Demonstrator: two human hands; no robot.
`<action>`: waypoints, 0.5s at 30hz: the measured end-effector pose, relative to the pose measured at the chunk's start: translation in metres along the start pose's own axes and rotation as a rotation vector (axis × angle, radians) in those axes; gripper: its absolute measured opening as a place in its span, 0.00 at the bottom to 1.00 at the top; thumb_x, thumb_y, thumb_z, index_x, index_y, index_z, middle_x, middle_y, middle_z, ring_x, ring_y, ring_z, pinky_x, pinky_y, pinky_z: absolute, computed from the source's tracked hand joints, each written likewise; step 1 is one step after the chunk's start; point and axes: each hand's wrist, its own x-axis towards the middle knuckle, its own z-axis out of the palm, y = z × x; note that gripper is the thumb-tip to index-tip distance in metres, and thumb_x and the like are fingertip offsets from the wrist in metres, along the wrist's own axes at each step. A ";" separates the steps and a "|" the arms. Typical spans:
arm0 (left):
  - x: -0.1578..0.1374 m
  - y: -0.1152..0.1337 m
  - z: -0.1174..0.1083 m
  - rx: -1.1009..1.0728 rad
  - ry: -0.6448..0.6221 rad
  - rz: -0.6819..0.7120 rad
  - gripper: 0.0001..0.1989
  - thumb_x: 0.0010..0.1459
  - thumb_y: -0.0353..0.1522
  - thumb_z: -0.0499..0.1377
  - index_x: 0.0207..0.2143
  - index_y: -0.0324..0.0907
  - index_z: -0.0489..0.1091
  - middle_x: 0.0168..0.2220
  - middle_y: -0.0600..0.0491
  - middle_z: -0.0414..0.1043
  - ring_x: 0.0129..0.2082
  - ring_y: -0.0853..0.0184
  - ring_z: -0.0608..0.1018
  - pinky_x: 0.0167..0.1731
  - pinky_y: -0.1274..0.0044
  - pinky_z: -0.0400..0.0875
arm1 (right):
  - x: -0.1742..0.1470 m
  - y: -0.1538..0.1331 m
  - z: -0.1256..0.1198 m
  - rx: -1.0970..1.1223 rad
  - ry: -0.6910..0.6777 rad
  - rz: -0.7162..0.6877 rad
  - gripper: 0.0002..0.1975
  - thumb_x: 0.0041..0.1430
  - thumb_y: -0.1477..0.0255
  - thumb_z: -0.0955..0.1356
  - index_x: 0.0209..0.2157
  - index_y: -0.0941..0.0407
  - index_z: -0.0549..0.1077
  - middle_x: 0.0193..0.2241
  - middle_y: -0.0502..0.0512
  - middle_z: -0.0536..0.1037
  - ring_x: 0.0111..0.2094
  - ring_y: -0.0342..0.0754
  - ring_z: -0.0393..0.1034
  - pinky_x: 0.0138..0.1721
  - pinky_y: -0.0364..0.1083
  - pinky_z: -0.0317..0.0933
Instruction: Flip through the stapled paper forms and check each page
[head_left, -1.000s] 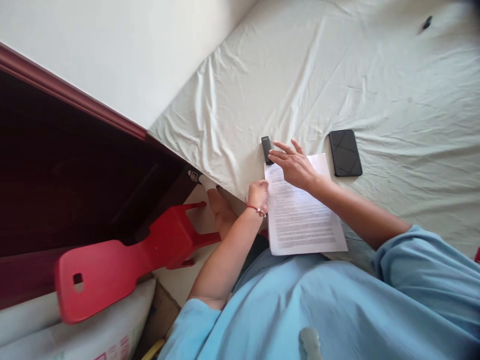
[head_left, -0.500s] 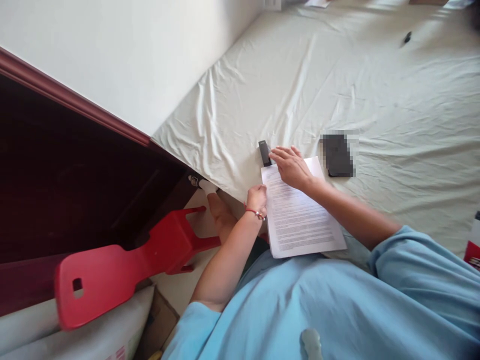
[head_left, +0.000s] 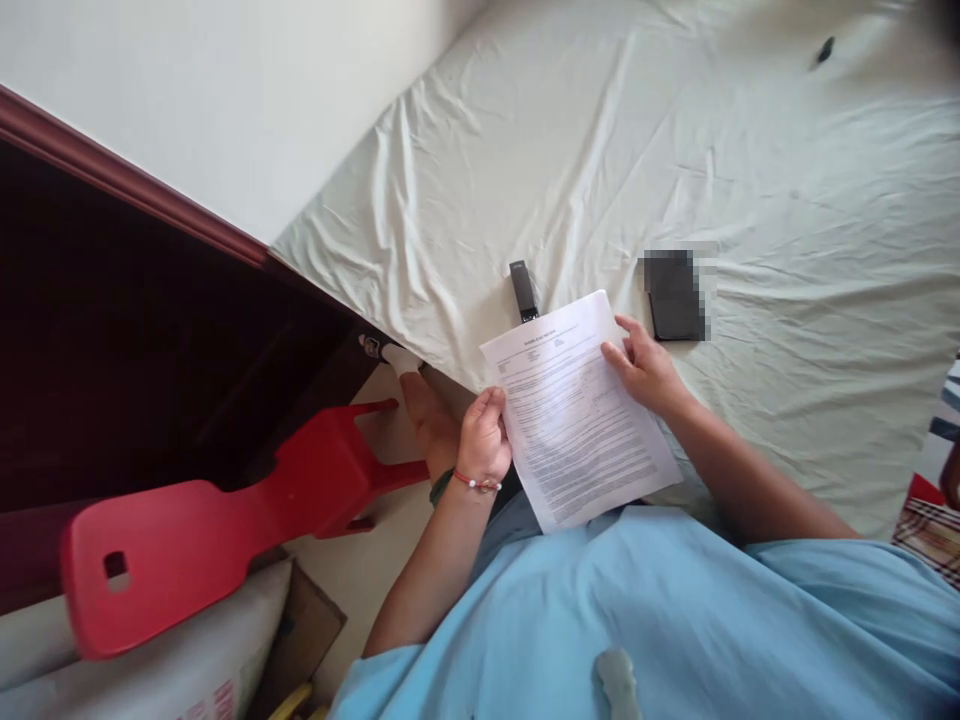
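Observation:
A printed sheaf of white paper (head_left: 581, 430) lies tilted in front of my body, its top end over the bed edge and its lower end against my shirt. My left hand (head_left: 484, 437) pinches its left edge between thumb and fingers. At the upper right edge, my right hand (head_left: 646, 368) grips the paper, thumb on top and fingers at the side. How many sheets are in the sheaf cannot be made out. Just beyond the top edge rests a black stapler-like object (head_left: 522, 288), its near end close to the paper.
A flat dark object, partly pixelated, (head_left: 675, 297) lies on the pale bedsheet (head_left: 465, 210) to the right. Farther off is a small black item (head_left: 826, 49). A red plastic chair (head_left: 180, 540) stands lower left by a white sack (head_left: 225, 640). A white wall (head_left: 187, 90) borders the bed.
My right hand has moved from over the top of the paper to its right edge and now grips it. The paper has turned slightly, and its printed heading is uncovered.

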 end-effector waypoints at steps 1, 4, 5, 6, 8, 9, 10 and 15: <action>-0.001 0.003 0.000 0.007 -0.015 0.000 0.22 0.40 0.42 0.79 0.31 0.40 0.77 0.32 0.52 0.81 0.35 0.64 0.82 0.46 0.70 0.78 | -0.002 -0.002 -0.001 0.083 -0.043 0.031 0.30 0.66 0.50 0.66 0.61 0.53 0.70 0.41 0.59 0.83 0.41 0.59 0.78 0.43 0.59 0.74; 0.003 0.010 -0.001 0.010 -0.010 0.005 0.22 0.40 0.41 0.80 0.30 0.40 0.76 0.32 0.52 0.81 0.35 0.64 0.83 0.47 0.69 0.79 | -0.008 -0.004 -0.001 0.443 -0.227 0.151 0.25 0.61 0.45 0.70 0.48 0.51 0.79 0.35 0.55 0.83 0.34 0.55 0.78 0.33 0.52 0.74; 0.005 0.011 -0.002 0.008 0.003 0.007 0.23 0.38 0.41 0.80 0.29 0.40 0.75 0.32 0.52 0.81 0.35 0.63 0.83 0.47 0.69 0.79 | -0.009 -0.004 -0.001 0.561 -0.280 0.189 0.25 0.59 0.45 0.71 0.45 0.51 0.79 0.33 0.54 0.83 0.31 0.53 0.78 0.31 0.51 0.74; 0.008 0.011 -0.003 0.005 0.019 0.011 0.24 0.36 0.41 0.81 0.29 0.40 0.75 0.32 0.52 0.81 0.36 0.63 0.83 0.48 0.68 0.79 | -0.011 -0.003 0.000 0.657 -0.310 0.217 0.25 0.58 0.45 0.73 0.43 0.51 0.80 0.31 0.53 0.83 0.30 0.52 0.78 0.30 0.49 0.74; 0.013 0.009 -0.005 0.012 0.052 0.031 0.25 0.33 0.41 0.82 0.30 0.41 0.76 0.34 0.52 0.82 0.38 0.61 0.83 0.50 0.67 0.79 | -0.013 -0.002 0.001 0.772 -0.317 0.240 0.23 0.54 0.47 0.75 0.40 0.51 0.80 0.28 0.51 0.82 0.27 0.50 0.77 0.28 0.48 0.73; 0.014 0.008 -0.005 0.024 0.066 0.047 0.25 0.34 0.41 0.81 0.30 0.41 0.76 0.35 0.51 0.83 0.40 0.60 0.84 0.51 0.67 0.78 | -0.013 -0.002 0.001 0.803 -0.308 0.246 0.22 0.53 0.48 0.76 0.38 0.52 0.80 0.28 0.51 0.82 0.26 0.49 0.76 0.27 0.47 0.73; 0.013 0.007 -0.005 0.042 0.073 0.068 0.24 0.37 0.42 0.81 0.32 0.41 0.77 0.37 0.50 0.83 0.43 0.59 0.84 0.53 0.66 0.77 | -0.013 -0.002 0.001 0.824 -0.294 0.253 0.22 0.53 0.48 0.77 0.36 0.52 0.80 0.27 0.50 0.81 0.25 0.48 0.75 0.26 0.47 0.72; -0.003 0.000 0.001 0.160 -0.118 0.027 0.24 0.51 0.47 0.74 0.45 0.42 0.80 0.49 0.43 0.82 0.58 0.51 0.79 0.60 0.63 0.73 | -0.009 0.001 -0.004 0.858 -0.113 0.256 0.21 0.51 0.49 0.78 0.33 0.53 0.79 0.26 0.50 0.81 0.22 0.47 0.73 0.23 0.47 0.70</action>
